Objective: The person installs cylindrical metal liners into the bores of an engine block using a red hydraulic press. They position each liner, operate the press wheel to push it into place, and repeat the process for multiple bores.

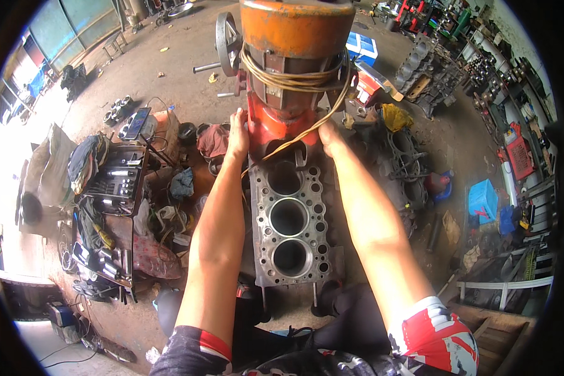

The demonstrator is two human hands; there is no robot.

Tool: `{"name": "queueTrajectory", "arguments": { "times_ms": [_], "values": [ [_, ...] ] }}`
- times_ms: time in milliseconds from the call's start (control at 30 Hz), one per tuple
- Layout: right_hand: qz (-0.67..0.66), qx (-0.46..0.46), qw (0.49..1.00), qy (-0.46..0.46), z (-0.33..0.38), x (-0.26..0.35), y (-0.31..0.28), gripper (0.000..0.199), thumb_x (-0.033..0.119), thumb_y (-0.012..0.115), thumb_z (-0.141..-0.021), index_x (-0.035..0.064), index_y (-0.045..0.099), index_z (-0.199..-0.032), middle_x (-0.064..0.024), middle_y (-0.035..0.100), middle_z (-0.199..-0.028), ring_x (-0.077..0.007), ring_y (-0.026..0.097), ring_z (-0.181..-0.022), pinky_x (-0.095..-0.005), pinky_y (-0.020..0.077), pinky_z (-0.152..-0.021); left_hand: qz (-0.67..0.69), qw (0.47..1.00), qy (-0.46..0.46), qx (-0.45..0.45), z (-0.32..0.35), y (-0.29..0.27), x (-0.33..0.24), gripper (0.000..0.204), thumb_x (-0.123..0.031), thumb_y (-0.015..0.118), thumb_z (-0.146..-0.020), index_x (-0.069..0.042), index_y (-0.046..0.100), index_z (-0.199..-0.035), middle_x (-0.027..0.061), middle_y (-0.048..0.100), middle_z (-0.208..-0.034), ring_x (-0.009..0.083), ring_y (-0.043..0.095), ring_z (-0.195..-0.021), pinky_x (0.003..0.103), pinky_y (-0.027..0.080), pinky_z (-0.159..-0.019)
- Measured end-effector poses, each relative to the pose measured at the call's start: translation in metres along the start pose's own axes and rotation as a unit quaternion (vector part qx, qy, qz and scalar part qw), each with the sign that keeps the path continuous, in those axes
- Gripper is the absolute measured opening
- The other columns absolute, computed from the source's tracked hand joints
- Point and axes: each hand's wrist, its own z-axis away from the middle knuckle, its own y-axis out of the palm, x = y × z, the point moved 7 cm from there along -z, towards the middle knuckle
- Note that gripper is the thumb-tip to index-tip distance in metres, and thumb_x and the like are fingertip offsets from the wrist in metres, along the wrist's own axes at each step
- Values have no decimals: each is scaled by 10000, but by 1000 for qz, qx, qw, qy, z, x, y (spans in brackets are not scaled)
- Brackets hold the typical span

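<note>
Fingers, orange machine between them

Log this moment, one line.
left hand: at left of red base; right hand: at its right; orange-topped machine: wrapped in cable; engine block: bores visible

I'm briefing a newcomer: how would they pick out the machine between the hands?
Find the grey engine block with round bores at the centre. At its far end, the left hand and right hand flank the machine. Only it has an orange top with tan cable wound below.
</note>
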Motion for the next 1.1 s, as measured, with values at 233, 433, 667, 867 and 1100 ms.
{"name": "queueTrajectory", "arguments": {
  "times_ms": [233,433,667,867,1100],
  "values": [
    [-17,10,1000,-10,46,4,2,462,271,394,-1021,22,604,-1349,-150,645,-1324,-244,585,-1215,-377,426,-1062,-19,1000,-5,8,34,-11,0,599,-416,310,-1118,78,483,-1411,207,531,-1415,321,469,-1411,409,333,-1186],
    [-10,-24,999,-32,93,7,-3,464,347,468,-1015,-17,714,-1164,-150,719,-1177,-228,633,-1064,-385,466,-955,29,1000,1,0,80,-12,-14,494,-349,331,-1117,32,466,-1402,198,523,-1433,297,459,-1415,405,316,-1206],
    [-51,21,998,1,127,2,-8,416,330,509,-1014,17,692,-1217,-88,705,-1176,-186,611,-1067,-353,439,-986,23,998,-51,17,127,-8,-34,647,-493,375,-1091,8,381,-1501,191,465,-1523,288,423,-1444,409,283,-1215],
    [-46,24,998,34,146,-20,-16,401,315,534,-1025,19,697,-1241,-106,708,-1225,-182,611,-1117,-348,422,-1029,9,996,-51,71,158,-17,-37,773,-593,360,-1069,-7,312,-1571,177,449,-1551,281,387,-1466,421,252,-1226],
    [374,137,916,-51,163,52,-27,426,325,653,-936,23,707,-1232,-232,727,-1197,-352,684,-1149,-439,514,-966,-121,989,-75,51,183,-27,-85,751,-626,410,-1055,-9,510,-1470,133,563,-1467,225,533,-1326,393,351,-1156]
  ]
}}
